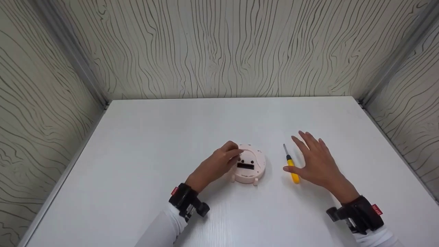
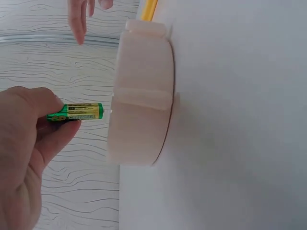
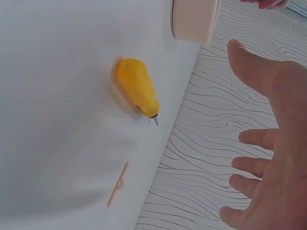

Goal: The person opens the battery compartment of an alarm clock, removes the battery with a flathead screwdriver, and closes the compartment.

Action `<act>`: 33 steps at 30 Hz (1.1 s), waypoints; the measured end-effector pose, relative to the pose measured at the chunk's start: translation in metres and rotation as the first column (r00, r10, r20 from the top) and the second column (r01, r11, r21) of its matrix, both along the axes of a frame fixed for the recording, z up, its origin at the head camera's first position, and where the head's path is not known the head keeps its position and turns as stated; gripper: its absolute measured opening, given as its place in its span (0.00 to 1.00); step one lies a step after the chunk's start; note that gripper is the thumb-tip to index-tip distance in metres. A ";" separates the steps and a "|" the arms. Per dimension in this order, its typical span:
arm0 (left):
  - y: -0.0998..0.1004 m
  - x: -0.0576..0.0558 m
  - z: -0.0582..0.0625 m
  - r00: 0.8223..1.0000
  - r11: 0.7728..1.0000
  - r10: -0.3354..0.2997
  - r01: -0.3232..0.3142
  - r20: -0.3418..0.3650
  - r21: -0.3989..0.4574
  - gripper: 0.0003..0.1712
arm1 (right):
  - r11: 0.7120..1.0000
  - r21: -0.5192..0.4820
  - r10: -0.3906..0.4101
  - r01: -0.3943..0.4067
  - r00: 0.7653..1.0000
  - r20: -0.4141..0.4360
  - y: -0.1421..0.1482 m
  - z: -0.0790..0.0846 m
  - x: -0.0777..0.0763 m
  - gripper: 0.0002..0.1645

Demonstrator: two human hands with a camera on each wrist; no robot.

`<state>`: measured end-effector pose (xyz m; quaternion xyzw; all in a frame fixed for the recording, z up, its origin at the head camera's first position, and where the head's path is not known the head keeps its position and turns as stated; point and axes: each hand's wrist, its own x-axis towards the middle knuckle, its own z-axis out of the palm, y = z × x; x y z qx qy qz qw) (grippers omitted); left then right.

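A round pale pink clock (image 1: 259,158) lies flat on the white table, its back with a dark slot and small dark knobs facing up. My left hand (image 1: 216,165) pinches a green and gold AAA-looking battery (image 2: 85,111) between thumb and fingers, above the clock's left side. In the left wrist view the battery's tip points at the clock's back. To the right, my right hand (image 1: 317,166) hovers with fingers spread, holding nothing. Beside its thumb lies a screwdriver (image 1: 294,174) with a yellow handle and thin metal shaft.
A small thin pink piece (image 3: 117,184) lies on the table past the screwdriver, seen in the right wrist view. Wood-grain panels (image 1: 219,48) enclose the table (image 1: 154,130) at the back and both sides.
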<state>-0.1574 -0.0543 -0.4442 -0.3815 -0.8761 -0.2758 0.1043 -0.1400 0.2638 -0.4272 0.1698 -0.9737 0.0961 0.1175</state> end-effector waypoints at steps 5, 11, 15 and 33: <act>-0.017 -0.004 0.008 1.000 0.996 0.009 -0.009 0.003 0.092 0.12 | 1.000 0.002 0.005 -0.005 1.000 -0.017 0.002 0.001 0.000 0.56; -0.037 -0.007 0.011 0.999 0.987 0.054 -0.053 -0.003 0.151 0.10 | 1.000 0.003 -0.001 0.001 1.000 -0.019 0.005 0.000 0.000 0.56; -0.054 -0.007 0.010 0.995 0.977 0.100 -0.102 0.016 0.186 0.09 | 1.000 -0.007 -0.006 0.006 1.000 -0.015 0.005 -0.001 -0.001 0.57; -0.158 0.001 -0.014 0.948 0.939 0.286 -0.306 0.138 0.157 0.09 | 0.999 -0.002 -0.038 0.039 0.999 0.012 0.008 -0.003 -0.004 0.58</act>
